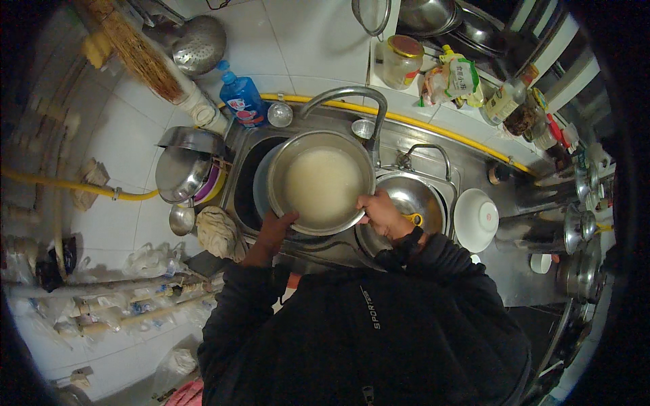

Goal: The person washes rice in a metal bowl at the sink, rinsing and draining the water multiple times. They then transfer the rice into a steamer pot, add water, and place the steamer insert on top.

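Over a stainless steel sink [252, 150], both hands are gripping a round metal basin of cloudy white water [321, 183]: left hand [278, 227] clasping its near rim, right hand [382, 211] its right rim.

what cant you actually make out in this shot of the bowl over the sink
- Head view: the bottom of the steel bowl is hidden by cloudy white liquid.
- Left hand and right hand: the fingers under the rim are hidden by the bowl.
- Left sink basin: mostly covered by the bowl, too dark to read.
- Bottles at right: too small and bent by the fisheye.
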A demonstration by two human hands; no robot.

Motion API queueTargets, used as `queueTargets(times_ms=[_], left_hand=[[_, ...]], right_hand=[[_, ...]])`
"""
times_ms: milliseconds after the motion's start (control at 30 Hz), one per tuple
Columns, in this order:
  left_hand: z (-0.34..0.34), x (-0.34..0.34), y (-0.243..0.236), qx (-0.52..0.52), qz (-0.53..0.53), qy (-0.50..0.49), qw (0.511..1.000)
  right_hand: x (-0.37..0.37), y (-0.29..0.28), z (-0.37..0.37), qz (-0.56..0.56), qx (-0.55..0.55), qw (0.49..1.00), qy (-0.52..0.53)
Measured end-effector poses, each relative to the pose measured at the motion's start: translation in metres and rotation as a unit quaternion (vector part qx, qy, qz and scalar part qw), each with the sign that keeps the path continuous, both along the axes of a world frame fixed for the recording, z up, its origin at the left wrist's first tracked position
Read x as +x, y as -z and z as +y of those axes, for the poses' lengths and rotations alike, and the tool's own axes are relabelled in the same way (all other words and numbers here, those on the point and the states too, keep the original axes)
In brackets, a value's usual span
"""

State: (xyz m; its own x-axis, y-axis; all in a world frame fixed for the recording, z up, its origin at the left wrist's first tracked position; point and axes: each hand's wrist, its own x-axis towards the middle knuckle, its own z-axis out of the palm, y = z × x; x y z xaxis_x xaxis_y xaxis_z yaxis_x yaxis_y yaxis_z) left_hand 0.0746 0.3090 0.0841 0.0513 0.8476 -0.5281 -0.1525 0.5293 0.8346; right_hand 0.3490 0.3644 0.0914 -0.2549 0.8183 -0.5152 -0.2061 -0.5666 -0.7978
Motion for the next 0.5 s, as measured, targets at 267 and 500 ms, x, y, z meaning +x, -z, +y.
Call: queueTargets(times_ms=[267,500], left_hand=[[-0.008,-0.002,0.007,0.018,-0.083,-0.009,0.996],[-0.014,-0.011,0.014,0.019,-0.143,-0.028,0.989]], right_hand=[[0.008,-0.024,0.000,0.007,-0.019,1.000,0.024],[0.011,0.006,0.008,-0.064,-0.030,0.997,-0.028]])
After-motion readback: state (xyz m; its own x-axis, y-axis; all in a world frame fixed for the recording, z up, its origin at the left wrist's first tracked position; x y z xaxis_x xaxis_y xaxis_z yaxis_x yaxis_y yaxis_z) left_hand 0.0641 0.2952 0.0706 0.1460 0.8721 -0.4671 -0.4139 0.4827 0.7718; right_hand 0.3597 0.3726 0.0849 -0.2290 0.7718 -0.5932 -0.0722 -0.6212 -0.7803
